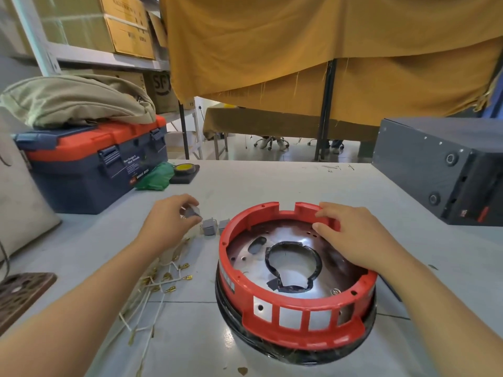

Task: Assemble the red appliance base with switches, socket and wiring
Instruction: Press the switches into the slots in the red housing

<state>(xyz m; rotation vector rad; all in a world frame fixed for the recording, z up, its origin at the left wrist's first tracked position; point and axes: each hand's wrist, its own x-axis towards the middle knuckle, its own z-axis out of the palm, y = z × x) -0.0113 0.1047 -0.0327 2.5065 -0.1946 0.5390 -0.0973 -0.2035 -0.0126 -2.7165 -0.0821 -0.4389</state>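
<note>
Fingers (187, 202) of left hand (168, 216) pinching small grey switch (192, 212) lifted off table (272, 180), right hand (351, 235) gripping red base (294, 303) rim at centre, apparently steadying it for fitting.

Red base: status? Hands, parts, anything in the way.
Left hand pinches a grey switch. Right hand grips the red base far rim. Two more switches beside the base, wires loose. Nothing blocking.

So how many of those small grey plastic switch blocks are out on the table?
3: one small grey plastic switch block pinched in the left hand, two more lying side by side against the red round appliance base. Others may be hidden.
</note>
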